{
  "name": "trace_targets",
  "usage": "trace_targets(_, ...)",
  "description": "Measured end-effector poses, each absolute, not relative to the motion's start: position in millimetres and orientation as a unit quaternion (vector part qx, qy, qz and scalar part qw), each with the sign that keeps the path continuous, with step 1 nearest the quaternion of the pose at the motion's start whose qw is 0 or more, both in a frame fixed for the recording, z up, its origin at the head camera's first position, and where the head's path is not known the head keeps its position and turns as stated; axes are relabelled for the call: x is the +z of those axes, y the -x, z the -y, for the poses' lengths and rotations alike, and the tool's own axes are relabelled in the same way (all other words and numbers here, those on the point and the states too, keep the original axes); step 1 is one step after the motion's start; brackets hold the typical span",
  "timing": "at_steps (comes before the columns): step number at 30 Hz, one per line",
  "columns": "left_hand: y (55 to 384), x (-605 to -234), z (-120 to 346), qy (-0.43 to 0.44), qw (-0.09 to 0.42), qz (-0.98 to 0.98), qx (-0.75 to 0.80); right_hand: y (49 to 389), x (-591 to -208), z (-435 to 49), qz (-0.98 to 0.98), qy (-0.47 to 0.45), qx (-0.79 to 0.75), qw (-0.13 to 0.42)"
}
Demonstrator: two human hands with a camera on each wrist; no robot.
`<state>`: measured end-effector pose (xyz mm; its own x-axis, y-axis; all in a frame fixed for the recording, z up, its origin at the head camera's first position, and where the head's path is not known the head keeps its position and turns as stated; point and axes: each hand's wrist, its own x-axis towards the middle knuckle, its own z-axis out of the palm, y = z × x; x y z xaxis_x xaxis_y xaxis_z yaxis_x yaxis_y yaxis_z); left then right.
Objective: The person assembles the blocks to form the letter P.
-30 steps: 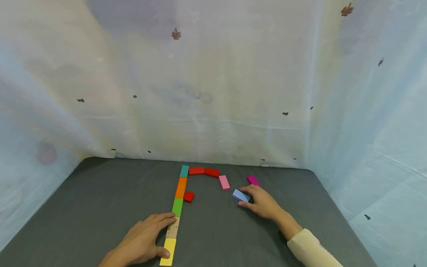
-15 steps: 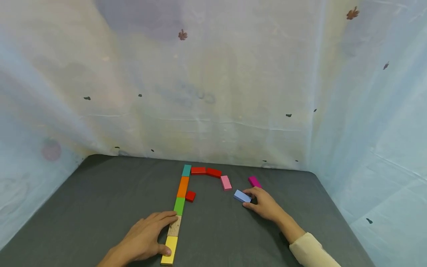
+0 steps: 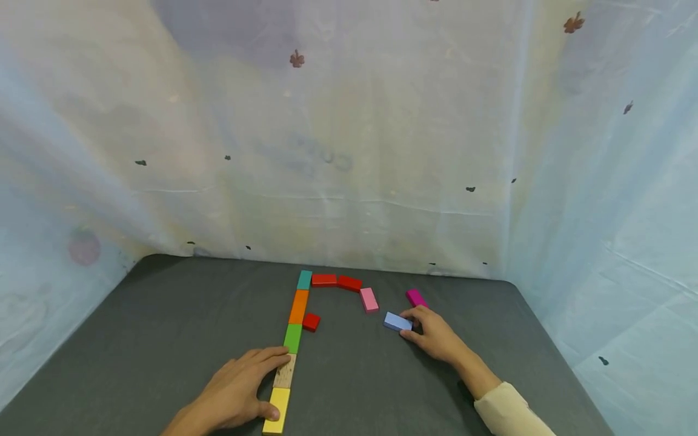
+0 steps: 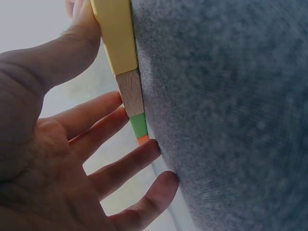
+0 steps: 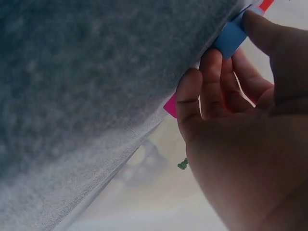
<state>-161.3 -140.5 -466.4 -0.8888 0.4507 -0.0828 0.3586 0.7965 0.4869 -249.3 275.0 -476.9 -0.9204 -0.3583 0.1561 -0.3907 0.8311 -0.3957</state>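
Note:
In the head view a straight row of blocks runs away from me: yellow [image 3: 279, 402], bare wood [image 3: 284, 372], green [image 3: 292, 338], orange [image 3: 298, 307] and teal [image 3: 305, 280]. My left hand [image 3: 234, 387] rests along the row's near end, thumb on the yellow block and fingertips at the wood block. The left wrist view shows its fingers [image 4: 103, 113] spread and lightly bent. My right hand [image 3: 433, 334] pinches a light blue block [image 3: 397, 321] by its right end, between thumb and fingers. The blue block lies on the dark cloth.
Two red blocks [image 3: 324, 280] and a pink block [image 3: 369, 300] curve rightward from the teal one. A small red block [image 3: 311, 322] sits beside the row. A magenta block [image 3: 416, 297] lies just beyond my right hand. Hanging pale sheets [image 3: 360, 151] enclose the table [image 3: 338, 387].
The blue block and my right hand have shifted very slightly to the right. My left hand stays on the row. The head view has moved a little.

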Motion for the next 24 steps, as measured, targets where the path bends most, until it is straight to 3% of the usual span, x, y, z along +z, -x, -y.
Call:
trace_targets(13,160.4,-466.9,142.9,-0.215,0.098,-0.940,0.245,244.7,-472.6,-272.4,0.960,-0.190,0.197,0.053)
trace_targets(24,161.7,-464.2,141.5,-0.213,0.107,-0.941,0.240,232.1,-464.9,-266.2,0.967,-0.180,0.121,0.133)
